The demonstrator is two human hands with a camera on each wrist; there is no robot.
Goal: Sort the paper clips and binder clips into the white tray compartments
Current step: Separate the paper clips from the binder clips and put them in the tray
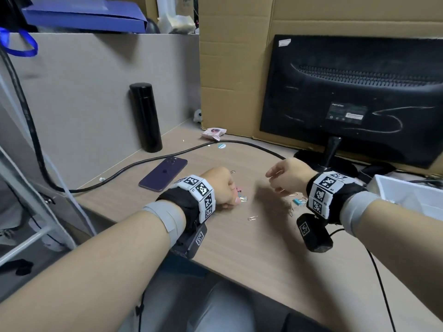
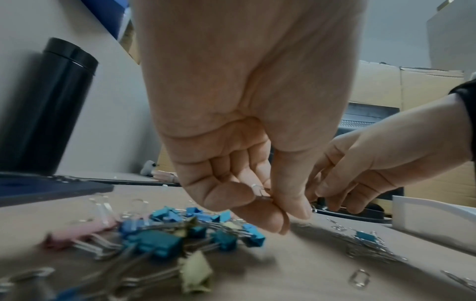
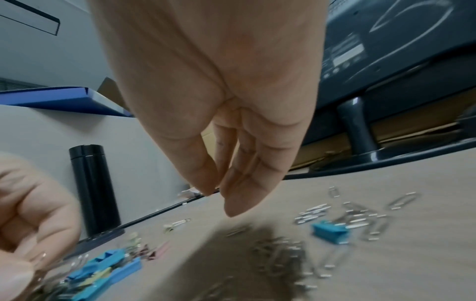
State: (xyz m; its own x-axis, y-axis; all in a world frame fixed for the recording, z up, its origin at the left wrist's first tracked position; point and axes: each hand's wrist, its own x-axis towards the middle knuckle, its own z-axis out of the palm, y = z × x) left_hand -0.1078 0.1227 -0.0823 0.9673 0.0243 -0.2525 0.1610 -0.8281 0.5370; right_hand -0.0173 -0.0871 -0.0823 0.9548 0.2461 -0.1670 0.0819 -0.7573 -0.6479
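spreading across all three views, the wooden worktop (image 1: 239, 248) carries everything. a black monitor (image 1: 354, 99) stands at its far right with its back to the camera, and a white tray (image 1: 407, 192) sits at the right edge, mostly out of view. a black flask (image 1: 145, 117) stands upright at the far left beside a dark phone (image 1: 163, 173) lying flat. the left hand (image 1: 219, 188) has its fingers curled, pinching a small silver wire clip (image 2: 260, 191) between thumb and fingertips, just above a heap of binder clips (image 2: 180, 234), blue, pink and pale yellow. the right hand (image 1: 287, 174) hovers above the worktop, fingers hanging down with thumb and forefinger tips close together; whether they pinch anything cannot be told. below it lie scattered paper clips (image 3: 355, 218) with one blue binder clip (image 3: 329, 233) among them.
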